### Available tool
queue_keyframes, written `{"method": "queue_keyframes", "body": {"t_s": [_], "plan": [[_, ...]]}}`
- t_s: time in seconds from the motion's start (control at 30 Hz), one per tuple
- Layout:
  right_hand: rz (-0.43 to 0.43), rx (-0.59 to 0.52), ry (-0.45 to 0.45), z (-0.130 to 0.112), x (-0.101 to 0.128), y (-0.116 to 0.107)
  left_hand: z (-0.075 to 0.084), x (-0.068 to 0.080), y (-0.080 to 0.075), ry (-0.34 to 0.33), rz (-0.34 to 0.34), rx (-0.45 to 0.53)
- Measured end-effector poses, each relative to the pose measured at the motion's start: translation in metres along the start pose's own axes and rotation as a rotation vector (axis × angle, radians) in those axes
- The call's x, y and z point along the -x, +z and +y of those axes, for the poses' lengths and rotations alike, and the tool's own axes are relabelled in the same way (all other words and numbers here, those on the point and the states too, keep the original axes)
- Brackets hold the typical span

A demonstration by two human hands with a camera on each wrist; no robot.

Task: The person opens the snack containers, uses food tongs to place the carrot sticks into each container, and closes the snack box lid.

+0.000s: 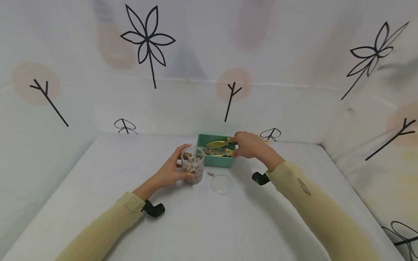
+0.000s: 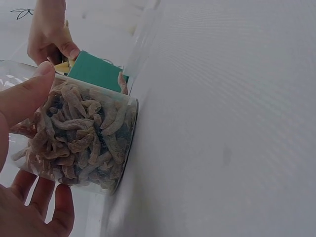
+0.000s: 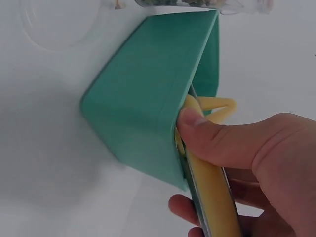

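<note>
Fingers of the left hand [image 1: 169,173] curled around the clear jar [image 1: 193,165] of brown pieces, steady by the lid [image 1: 221,183], while beyond, the right hand [image 1: 249,145] pinched yellow tongs [image 1: 218,144] inside the green box [image 1: 218,160], where a low, level squeeze looked wisest.

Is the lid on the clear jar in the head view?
No, the lid lies flat on the table beside the jar, whose top is open.

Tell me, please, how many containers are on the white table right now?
2. A clear jar of brownish pieces stands gripped in the left hand; a green box sits just behind it, where the right hand holds yellow tongs. None seems hidden.
</note>
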State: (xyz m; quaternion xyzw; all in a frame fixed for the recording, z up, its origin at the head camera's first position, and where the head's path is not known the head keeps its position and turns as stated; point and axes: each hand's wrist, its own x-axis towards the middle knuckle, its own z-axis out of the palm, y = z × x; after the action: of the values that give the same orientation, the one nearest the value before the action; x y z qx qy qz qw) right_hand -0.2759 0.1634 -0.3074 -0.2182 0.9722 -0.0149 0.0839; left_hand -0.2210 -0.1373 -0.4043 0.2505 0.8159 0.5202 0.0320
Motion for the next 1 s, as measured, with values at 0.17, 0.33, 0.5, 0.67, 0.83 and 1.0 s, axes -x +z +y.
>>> {"method": "queue_keyframes", "body": {"t_s": [0.17,0.33,0.5,0.67,0.83,1.0], "plan": [[0.014,-0.029,-0.013,0.000,-0.006,0.006,0.021,0.007,-0.002,-0.005,-0.012,0.014],[0.057,-0.042,-0.027,0.002,-0.007,0.014,0.035,0.012,-0.005,0.019,-0.013,0.023],[0.095,-0.053,-0.041,0.005,-0.004,0.017,0.037,0.011,-0.005,0.025,-0.015,0.036],[0.114,-0.085,-0.041,0.008,0.001,0.018,0.019,0.006,-0.002,0.030,-0.008,0.029],[0.135,-0.094,-0.039,0.010,0.001,0.020,-0.004,0.000,0.000,0.039,0.006,0.013],[0.150,-0.095,-0.048,0.008,0.002,0.023,-0.004,0.001,-0.001,0.038,0.001,0.008]]}}
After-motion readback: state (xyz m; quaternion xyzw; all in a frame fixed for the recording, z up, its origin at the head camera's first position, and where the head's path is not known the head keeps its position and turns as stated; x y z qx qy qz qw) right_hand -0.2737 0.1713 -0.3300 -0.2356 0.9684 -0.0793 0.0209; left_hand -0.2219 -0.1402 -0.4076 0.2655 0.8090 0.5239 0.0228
